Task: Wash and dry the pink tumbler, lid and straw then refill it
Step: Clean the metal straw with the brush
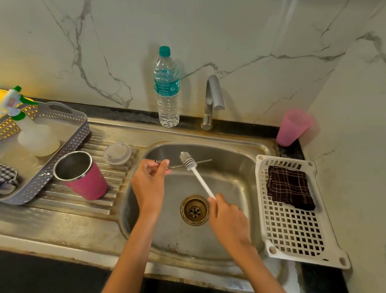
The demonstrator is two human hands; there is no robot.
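1. Holding the straw [204, 161] level over the sink [202, 240]: L hand [150, 177] pinches 1 end btwn thumb & fingers. Prob so drips land in the bowl and the tube stays steady for scrubbing.
2. R hand [228, 216] grips the brush [197, 176] at the tail of its handle. The bristle head crosses the straw's middle, touching or just above it, can't tell which.
3. Hands are apart, each clamped on its own item.
4. Tumbler [88, 184] sits mouth up on the ribbed drainboard, L of the bowl, just beside the grey basket [70, 145]. Lid [117, 153] lies near it, not touching. Likely parked there to keep the bowl free.
5. Capped water bottle [167, 92] stands by the tap [212, 99], prob for the refill. Dark cloth [290, 187] on the white rack [296, 230], R of the sink, looks ready for drying.
6. Judged stage: washing the straw; drying & refill not yet done. No water visible from the tap.
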